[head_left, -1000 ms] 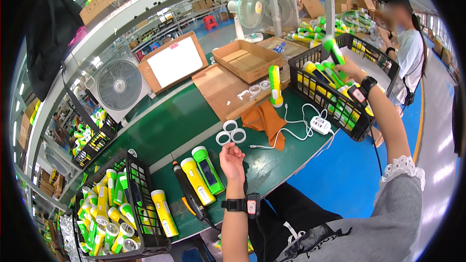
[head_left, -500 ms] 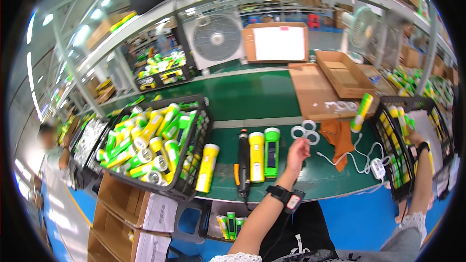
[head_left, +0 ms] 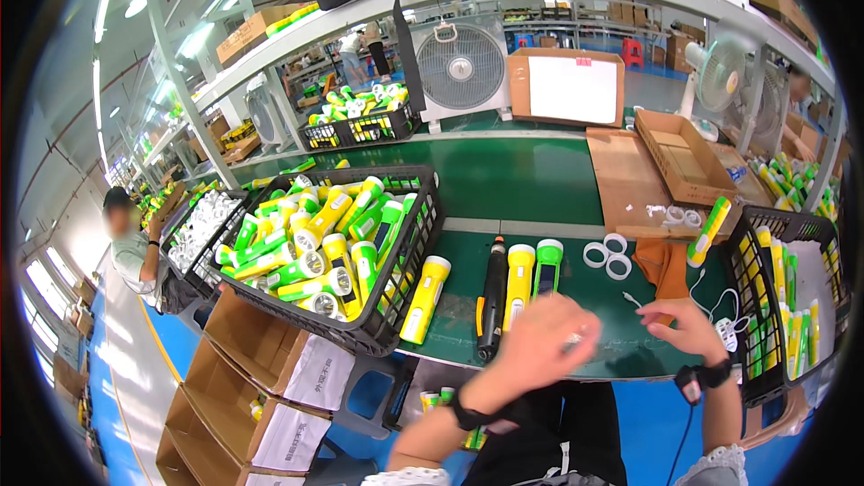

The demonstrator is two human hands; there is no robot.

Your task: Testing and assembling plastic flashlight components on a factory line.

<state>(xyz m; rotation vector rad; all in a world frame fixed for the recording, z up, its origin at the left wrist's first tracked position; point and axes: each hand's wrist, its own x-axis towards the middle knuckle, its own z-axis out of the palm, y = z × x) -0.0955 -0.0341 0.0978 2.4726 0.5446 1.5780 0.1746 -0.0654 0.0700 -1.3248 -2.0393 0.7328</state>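
Observation:
My left hand [head_left: 551,342], slightly blurred, hovers over the table's front edge with loosely curled fingers apart; I see nothing held in it. It partly covers a yellow flashlight [head_left: 519,274] and a green flashlight [head_left: 548,256], both standing on the green table. Left of them lies a black electric screwdriver [head_left: 491,297] with an orange lever, then another yellow flashlight [head_left: 425,299]. My right hand [head_left: 686,328] is open and empty, thumb and fingers pointing left, near an orange-brown cloth [head_left: 663,263]. Several white rings [head_left: 616,265] lie behind my hands.
A black crate [head_left: 430,216] heaped with yellow and green flashlights stands left. Another crate [head_left: 765,378] holds flashlights at right, with a tilted flashlight [head_left: 709,232] beside it. A white power strip [head_left: 725,333] trails its cord. Cardboard boxes [head_left: 256,342] stand below left; a person [head_left: 130,247] works beyond.
My right hand has come out of the right-hand crate, moving left over the table. My left hand has drawn back from the white rings toward the front edge. The view has shifted too.

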